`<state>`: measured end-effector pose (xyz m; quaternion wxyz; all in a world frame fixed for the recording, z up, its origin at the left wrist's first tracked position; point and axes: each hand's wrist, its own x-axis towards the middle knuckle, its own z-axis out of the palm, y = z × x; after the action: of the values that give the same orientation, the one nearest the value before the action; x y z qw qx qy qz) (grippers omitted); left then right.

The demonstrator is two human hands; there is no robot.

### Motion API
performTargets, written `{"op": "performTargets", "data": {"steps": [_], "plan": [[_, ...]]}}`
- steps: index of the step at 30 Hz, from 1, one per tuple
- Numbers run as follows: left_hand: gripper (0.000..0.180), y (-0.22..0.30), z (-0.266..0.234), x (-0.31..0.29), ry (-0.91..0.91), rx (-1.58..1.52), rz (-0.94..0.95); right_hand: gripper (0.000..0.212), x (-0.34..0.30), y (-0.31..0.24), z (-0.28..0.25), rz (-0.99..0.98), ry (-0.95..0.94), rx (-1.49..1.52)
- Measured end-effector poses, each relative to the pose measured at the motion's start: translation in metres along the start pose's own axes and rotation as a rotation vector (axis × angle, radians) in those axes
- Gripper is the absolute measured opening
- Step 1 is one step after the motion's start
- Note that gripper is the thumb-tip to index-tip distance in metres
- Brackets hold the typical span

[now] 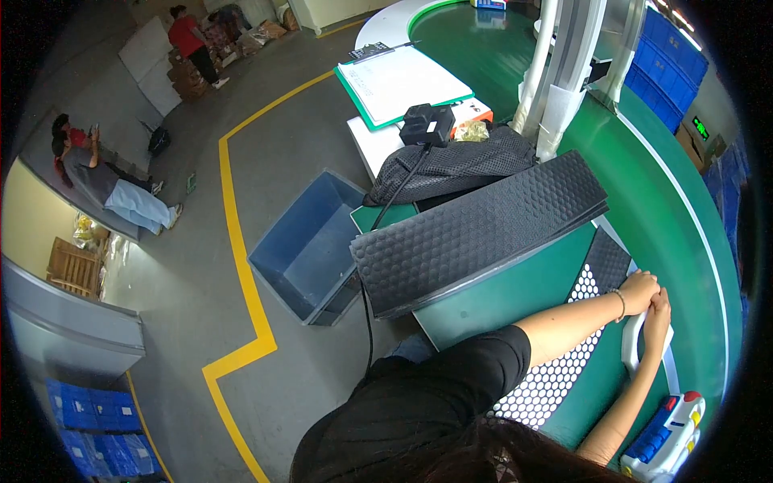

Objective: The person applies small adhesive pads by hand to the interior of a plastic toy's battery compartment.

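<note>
My left hand (638,292) and my right hand (659,312) meet at the right edge of the green table, fingers curled in and close together. What they pinch, if anything, is hidden by the fingers. Just left of them is the dark end of a black textured strip (608,262). Below it, a panel of white hexagons on black (547,382) runs under my left forearm. A white curved piece (634,342) shows beneath my right hand and wrist, partly covered. A stack of black embossed mats (475,233) lies farther left on the table.
A white and blue toy with coloured buttons (664,439) lies at lower right. Beyond the mats are a black mesh bag (459,165), a black device with a cable (427,125) and a clipboard (407,80). A blue-grey bin (310,241) stands on the floor. A metal post (564,72) rises behind.
</note>
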<state>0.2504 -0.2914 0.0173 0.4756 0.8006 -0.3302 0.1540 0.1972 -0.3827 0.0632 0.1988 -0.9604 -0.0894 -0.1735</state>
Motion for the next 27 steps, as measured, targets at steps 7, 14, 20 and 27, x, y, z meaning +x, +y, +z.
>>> {"op": "performTargets", "data": {"steps": [7, 14, 20, 27], "plan": [[0.006, 0.001, -0.004, -0.001, -0.008, 0.021, 0.002, 0.010, 0.000, -0.003, -0.001, -0.018, 0.003, 0.008], [0.008, 0.001, -0.006, -0.001, -0.039, 0.003, -0.020, 0.009, 0.000, -0.001, 0.000, -0.025, -0.002, 0.009], [0.008, 0.003, -0.007, -0.001, -0.042, -0.004, -0.031, 0.009, 0.000, 0.000, 0.002, -0.014, 0.025, 0.005], [0.006, 0.003, -0.006, -0.001, -0.007, -0.026, -0.021, 0.009, 0.000, 0.003, 0.002, -0.027, 0.026, 0.003]]}}
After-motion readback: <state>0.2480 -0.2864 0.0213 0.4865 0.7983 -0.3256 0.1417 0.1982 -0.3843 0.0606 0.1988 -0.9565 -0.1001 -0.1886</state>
